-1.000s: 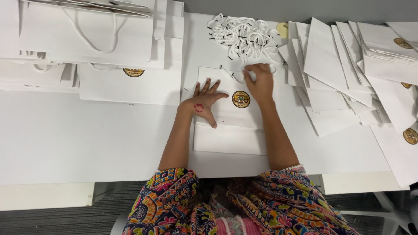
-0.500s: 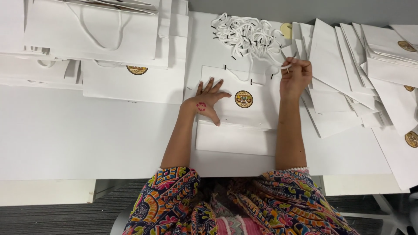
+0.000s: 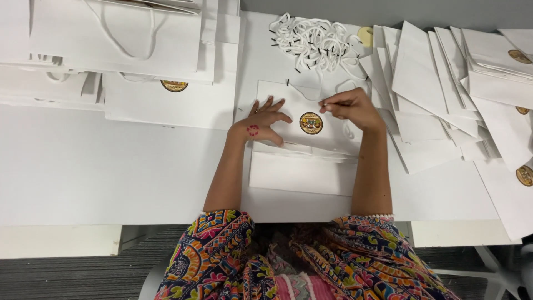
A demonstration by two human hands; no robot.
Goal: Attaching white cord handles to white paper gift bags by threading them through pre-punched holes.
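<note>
On the left of the white desk (image 3: 83, 166) lie stacks of finished white paper bags with cord handles (image 3: 116, 39). In the middle, the left hand (image 3: 265, 119) rests flat with spread fingers, pressing on the flat white paper bag with a round gold sticker (image 3: 302, 150). The right hand (image 3: 351, 108) is pinched shut on a white cord with a black tip (image 3: 328, 103), just at the upper edge of this bag. I judge the step to be threading a handle cord; the next move needs the tip to meet a small hole exactly. The bag lies flat, its long axis going away from the person, its open top pointing toward the pile of loose white cords (image 3: 313, 39). On the right lie fanned unfinished white paper bags (image 3: 433, 83).
</note>
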